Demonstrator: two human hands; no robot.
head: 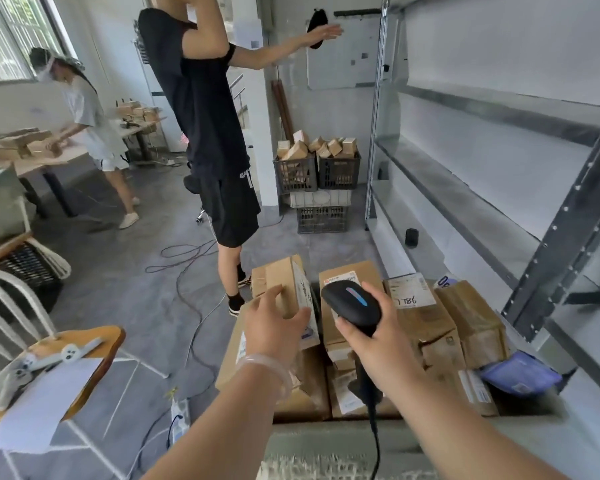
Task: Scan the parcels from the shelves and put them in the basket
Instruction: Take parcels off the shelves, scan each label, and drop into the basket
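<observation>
Left hand (274,327) around an upright cardboard parcel (280,271), right hand (378,337) around a black scanner (352,301).

The brown cardboard parcel (284,275) is matt, fibrous and creased, and its white paper label (307,289) is smooth. The black plastic handheld scanner (352,304) is smooth with a soft sheen and has a glossy blue strip. The grey metal shelving (465,202) looks dull, and its dark perforated upright (568,237) is painted matt. The black lattice crates (338,173) are hard plastic. The blue mailer bag (520,374) is shiny film. The orange-brown wooden chair seat (97,341) looks varnished.
</observation>
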